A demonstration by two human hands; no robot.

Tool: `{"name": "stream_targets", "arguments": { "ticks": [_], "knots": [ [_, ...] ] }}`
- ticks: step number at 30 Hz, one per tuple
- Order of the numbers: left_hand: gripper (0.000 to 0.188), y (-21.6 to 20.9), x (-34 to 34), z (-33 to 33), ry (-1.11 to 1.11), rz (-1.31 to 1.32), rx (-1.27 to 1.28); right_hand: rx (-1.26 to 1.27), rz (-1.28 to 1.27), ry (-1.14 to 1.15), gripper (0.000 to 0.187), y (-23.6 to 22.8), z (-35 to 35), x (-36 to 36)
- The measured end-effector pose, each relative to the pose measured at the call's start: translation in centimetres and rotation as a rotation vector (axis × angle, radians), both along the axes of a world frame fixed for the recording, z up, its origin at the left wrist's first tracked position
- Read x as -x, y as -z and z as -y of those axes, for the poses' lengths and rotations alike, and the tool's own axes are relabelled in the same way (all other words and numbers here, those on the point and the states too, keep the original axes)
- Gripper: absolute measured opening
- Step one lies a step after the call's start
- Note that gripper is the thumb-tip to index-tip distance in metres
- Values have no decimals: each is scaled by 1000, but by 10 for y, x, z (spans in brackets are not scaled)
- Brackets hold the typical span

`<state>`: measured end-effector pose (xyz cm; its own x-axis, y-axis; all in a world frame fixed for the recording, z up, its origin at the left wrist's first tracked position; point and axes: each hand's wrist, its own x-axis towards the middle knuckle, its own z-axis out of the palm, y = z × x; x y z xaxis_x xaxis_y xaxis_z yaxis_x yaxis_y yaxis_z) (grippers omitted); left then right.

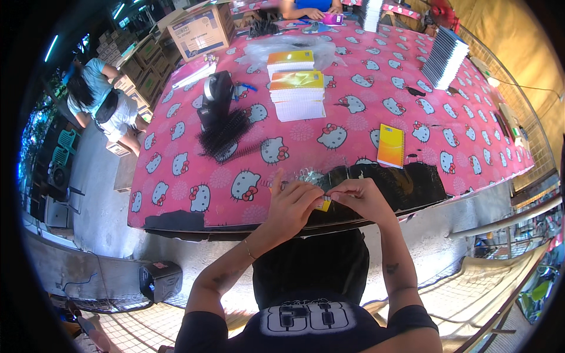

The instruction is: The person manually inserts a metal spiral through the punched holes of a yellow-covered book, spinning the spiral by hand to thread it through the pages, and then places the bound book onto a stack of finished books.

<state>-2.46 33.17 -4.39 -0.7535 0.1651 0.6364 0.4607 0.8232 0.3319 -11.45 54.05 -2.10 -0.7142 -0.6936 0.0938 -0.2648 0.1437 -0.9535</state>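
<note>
At the table's near edge, my left hand (294, 203) is closed round a small yellow notebook (324, 205), mostly hidden by the fingers. My right hand (361, 197) meets it from the right, thumb and fingertips pinched at the notebook's edge. What lies in that pinch is too small to make out. Beyond my right hand a yellow-orange spiral notebook (391, 147) lies on the table. Black spiral binding coils (226, 134) are heaped farther off to the left. Past them, in the middle, stand stacks of yellow-covered notebooks (298, 97).
The table has a pink patterned cover (353, 120) with a black patch (415, 187) near my right hand. A black device (216, 94), a cardboard box (200, 32) and a tall notebook stack (445, 57) stand farther back. One person (310, 8) sits opposite; another (106, 97) stands at left.
</note>
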Motion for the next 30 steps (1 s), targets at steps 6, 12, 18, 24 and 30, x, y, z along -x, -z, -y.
{"name": "stream_targets", "arguments": {
  "ticks": [6,12,18,24,30],
  "knots": [
    [19,-4,1,-4,-13,-43,-15,-29,-64,-8,12,-10,-1,1],
    [21,-9,0,-1,-13,-66,18,31,-12,-37,13,1,-2,2],
    [25,-11,-1,4,10,-43,63,28,23,-109,7,2,-3,3],
    [27,-8,-3,9,50,-28,109,25,-166,-53,12,-1,8,-7],
    [24,-28,-3,-2,68,17,78,-20,-248,329,14,2,21,-25]
  ]
}}
